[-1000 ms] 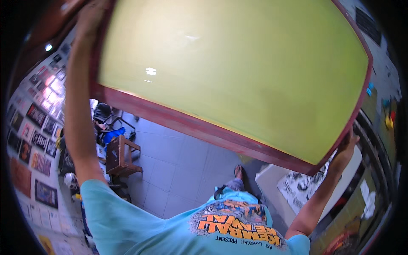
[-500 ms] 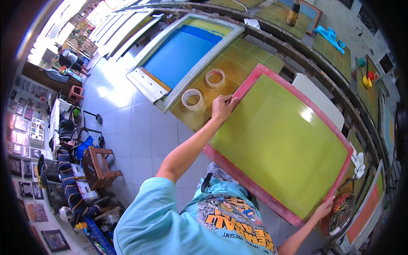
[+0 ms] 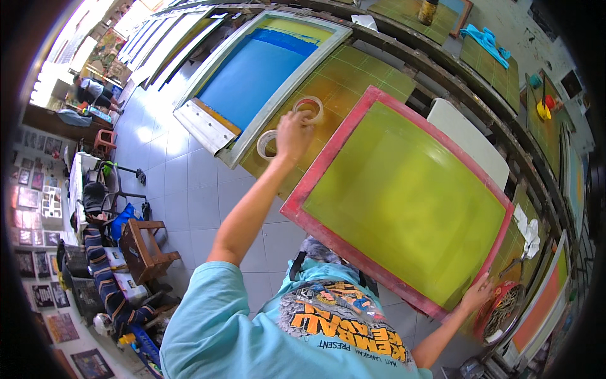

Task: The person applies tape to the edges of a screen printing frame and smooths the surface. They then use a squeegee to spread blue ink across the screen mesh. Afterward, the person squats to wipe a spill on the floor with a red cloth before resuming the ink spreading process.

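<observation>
Plainly, the screen (image 3: pixel 410 196), a yellow-green mesh stretched in a red rim (image 3: pixel 333 153), lies aslant over the right end of a gridded board (image 3: pixel 369 76), its lowest corner jutting past the board's near edge toward the person's waist; whether it rests flat or is partly held up cannot be told. It looks stiff and wide, likely light for its size but awkward to balance. The taut, glossy mesh could dent or tear, so the rim is the place to take hold, best at opposite sides. The right hand (image 3: pixel 476 295) grips the rim's right side, close to that lowest corner. The left hand (image 3: pixel 295 136) is off the screen, fingers bent at the upper tape roll (image 3: pixel 317 115); whether they pinch it cannot be told. A lower tape roll (image 3: pixel 262 148) lies by the board's near left corner. Along the board's left edge sits a blue-meshed screen (image 3: pixel 252 79) in a pale frame. A white panel (image 3: pixel 470 142) shows beyond the red rim's far edge.
</observation>
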